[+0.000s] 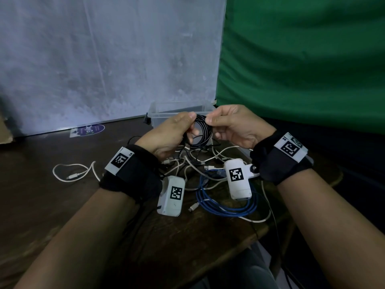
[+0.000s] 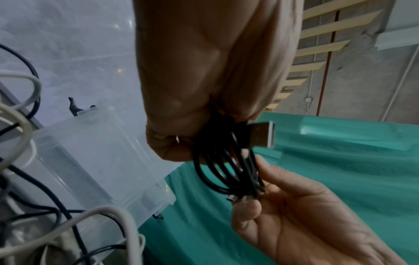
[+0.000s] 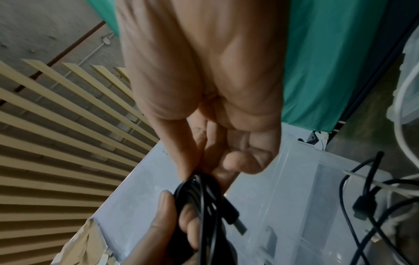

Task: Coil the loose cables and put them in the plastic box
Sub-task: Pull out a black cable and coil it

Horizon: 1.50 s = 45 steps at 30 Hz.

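A black cable, wound into a small coil, hangs in the air between my two hands, just in front of the clear plastic box. My left hand pinches the coil's left side between thumb and fingers. My right hand pinches the top right of the coil. In the left wrist view the coil shows its USB plug sticking out below my left hand, with the right hand gripping it lower down. In the right wrist view the right hand holds the coil above the box.
A tangle of loose white and black cables lies on the dark wooden table under my hands. A blue cable coil lies near the front right edge. One white cable lies apart at the left. A green cloth hangs at the right.
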Tool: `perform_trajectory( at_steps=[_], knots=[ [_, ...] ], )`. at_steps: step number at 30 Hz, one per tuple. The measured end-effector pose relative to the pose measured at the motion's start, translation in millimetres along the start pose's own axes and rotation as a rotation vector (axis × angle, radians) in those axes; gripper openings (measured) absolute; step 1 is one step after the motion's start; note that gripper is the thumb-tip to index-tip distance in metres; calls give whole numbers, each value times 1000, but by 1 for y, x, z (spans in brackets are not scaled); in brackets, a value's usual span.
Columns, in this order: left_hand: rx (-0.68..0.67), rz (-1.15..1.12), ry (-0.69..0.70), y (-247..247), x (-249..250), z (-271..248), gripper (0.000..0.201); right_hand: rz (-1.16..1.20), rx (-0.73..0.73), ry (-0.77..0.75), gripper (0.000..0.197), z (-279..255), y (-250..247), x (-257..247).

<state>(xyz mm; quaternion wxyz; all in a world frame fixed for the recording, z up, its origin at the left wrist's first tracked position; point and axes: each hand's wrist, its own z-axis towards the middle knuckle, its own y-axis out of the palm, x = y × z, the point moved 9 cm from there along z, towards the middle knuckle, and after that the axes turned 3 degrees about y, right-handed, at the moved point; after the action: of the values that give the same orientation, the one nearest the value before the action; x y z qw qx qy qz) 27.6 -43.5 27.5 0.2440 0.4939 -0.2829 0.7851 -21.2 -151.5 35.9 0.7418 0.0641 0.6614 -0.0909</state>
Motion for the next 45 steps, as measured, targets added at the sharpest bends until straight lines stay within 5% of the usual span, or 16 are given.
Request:
perform_trajectory(
  at_steps=[3,6,10,14,25,29,33,37,40,45],
  knots=[
    [6,-46,11,3,2,0,33,-6,-45,4,12,-3,5,-2],
    [24,4,-2,3,1,1,27,-49,-108,26,30,-5,12,0],
    [104,-135,-59,-5,-3,0,27,-65,-17,-21,24,-2,6,1],
    [81,-200,-108,-7,-5,0,22,29,56,-55,15,2,-3,-1],
    [-55,-244,-195,9,-8,-6,32,1,-6,-49,39,3,0,3],
    [-157,-230,-199,17,-12,-11,14,13,-15,-42,32,5,-2,2],
    [-111,-167,-189,14,-16,-6,25,-23,-79,-15,35,2,9,4],
    [-65,-143,-205,8,-24,-3,30,-106,-74,-26,17,-1,13,6],
    [-54,-153,-232,2,-21,-3,11,-116,-8,-8,14,-3,5,4],
    [-33,-25,-251,-14,-16,-7,10,-267,0,21,8,-10,4,2]
  ],
)
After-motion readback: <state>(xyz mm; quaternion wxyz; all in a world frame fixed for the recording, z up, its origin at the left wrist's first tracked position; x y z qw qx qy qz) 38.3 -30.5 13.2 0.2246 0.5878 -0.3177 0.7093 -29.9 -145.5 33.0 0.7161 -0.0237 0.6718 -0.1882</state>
